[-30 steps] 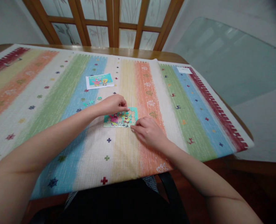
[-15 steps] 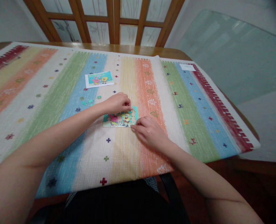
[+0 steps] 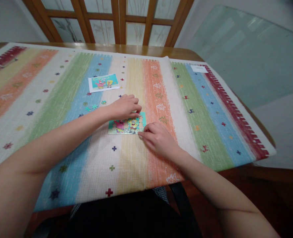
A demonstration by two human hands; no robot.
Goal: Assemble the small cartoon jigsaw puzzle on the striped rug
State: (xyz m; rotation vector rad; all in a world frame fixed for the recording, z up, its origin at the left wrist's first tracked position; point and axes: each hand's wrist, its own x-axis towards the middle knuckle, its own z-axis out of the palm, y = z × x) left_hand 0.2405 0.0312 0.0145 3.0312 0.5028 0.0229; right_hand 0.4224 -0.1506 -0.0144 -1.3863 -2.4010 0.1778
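A small jigsaw puzzle (image 3: 115, 130) with a pink and a yellow cartoon figure lies flat on the striped tablecloth. My left hand (image 3: 127, 106) reaches over its upper edge, fingers curled down toward the thumb; whatever they pinch is hidden. A bare tan patch shows in the puzzle's right part, just below these fingertips. At the lower right corner, my right hand (image 3: 158, 136) is closed, with its thumb and fingers on the puzzle's edge. Several loose teal puzzle pieces (image 3: 94, 106) lie beyond my left forearm.
Farther back on the tablecloth (image 3: 186, 132) lies a picture card (image 3: 104, 82) with the same two figures. A small white paper slip (image 3: 199, 68) is near the far right corner. Behind the table stands a wooden door (image 3: 119, 23) with glass panes.
My left fingers have shifted slightly over the puzzle's upper right part, and the hand is a little more raised and spread. My right hand stays at the corner. The view has tilted slightly.
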